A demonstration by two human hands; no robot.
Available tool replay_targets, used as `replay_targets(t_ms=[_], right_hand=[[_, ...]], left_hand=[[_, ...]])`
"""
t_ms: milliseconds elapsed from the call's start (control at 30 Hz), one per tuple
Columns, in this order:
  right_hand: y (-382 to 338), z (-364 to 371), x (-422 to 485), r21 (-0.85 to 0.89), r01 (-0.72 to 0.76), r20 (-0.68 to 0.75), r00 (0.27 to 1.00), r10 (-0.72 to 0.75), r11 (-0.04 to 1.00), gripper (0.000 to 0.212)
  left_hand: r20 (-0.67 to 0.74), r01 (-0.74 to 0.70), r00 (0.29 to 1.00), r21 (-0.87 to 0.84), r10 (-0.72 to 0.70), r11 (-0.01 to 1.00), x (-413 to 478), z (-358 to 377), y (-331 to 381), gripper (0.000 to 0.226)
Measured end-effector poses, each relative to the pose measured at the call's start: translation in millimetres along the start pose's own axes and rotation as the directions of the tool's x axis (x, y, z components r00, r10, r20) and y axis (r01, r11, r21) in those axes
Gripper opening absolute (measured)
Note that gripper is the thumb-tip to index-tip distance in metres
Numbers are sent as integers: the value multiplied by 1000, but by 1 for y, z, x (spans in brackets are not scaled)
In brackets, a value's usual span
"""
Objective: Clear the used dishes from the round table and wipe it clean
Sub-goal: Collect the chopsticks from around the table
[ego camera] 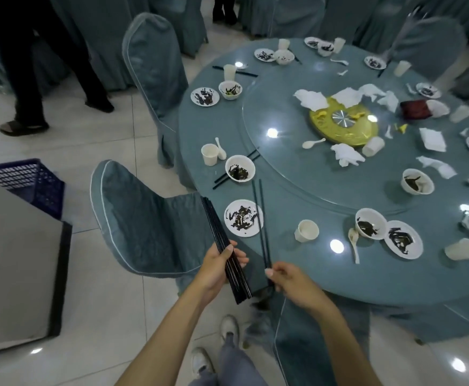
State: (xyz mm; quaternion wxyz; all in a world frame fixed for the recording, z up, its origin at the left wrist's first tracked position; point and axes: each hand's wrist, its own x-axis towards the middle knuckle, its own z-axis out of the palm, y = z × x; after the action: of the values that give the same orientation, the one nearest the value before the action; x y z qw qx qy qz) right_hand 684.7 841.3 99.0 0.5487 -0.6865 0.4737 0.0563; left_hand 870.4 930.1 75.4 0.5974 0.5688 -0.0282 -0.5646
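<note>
My left hand (218, 267) grips a bundle of several black chopsticks (220, 240) at the near edge of the round teal table (325, 263). My right hand (289, 281) pinches the lower ends of a pair of black chopsticks (261, 218) that point up across a soiled white plate (243, 217). Dirty white bowls (239, 168), plates (403, 239), paper cups (306, 230) and spoons (353, 245) lie around the table's rim. Crumpled napkins (346, 155) lie on the glass turntable (297, 168) around a gold centre disc (343, 123).
Teal-covered chairs (144, 218) stand at the table's left edge, one right beside my left hand. A blue plastic crate (30, 179) and a grey cart (13, 263) stand on the tiled floor at left. A person's legs (27, 65) are at the upper left.
</note>
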Motion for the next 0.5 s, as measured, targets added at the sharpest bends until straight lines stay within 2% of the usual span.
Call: replay_targets(t_ms=[100, 233, 400, 500], right_hand=[[-8, 19, 27, 36, 42, 139, 989, -47, 998, 20], [-26, 28, 70, 37, 64, 236, 969, -71, 997, 21], [-53, 31, 116, -32, 48, 292, 956, -37, 998, 24], [-70, 29, 142, -84, 61, 314, 949, -31, 995, 26]], left_hand=[[-12, -13, 1000, 11, 13, 1000, 17, 0, 14, 14], [-17, -38, 999, 16, 38, 999, 47, -9, 40, 22], [-78, 7, 997, -59, -12, 998, 74, -22, 72, 27], [-133, 28, 990, -126, -44, 992, 87, -24, 93, 22]])
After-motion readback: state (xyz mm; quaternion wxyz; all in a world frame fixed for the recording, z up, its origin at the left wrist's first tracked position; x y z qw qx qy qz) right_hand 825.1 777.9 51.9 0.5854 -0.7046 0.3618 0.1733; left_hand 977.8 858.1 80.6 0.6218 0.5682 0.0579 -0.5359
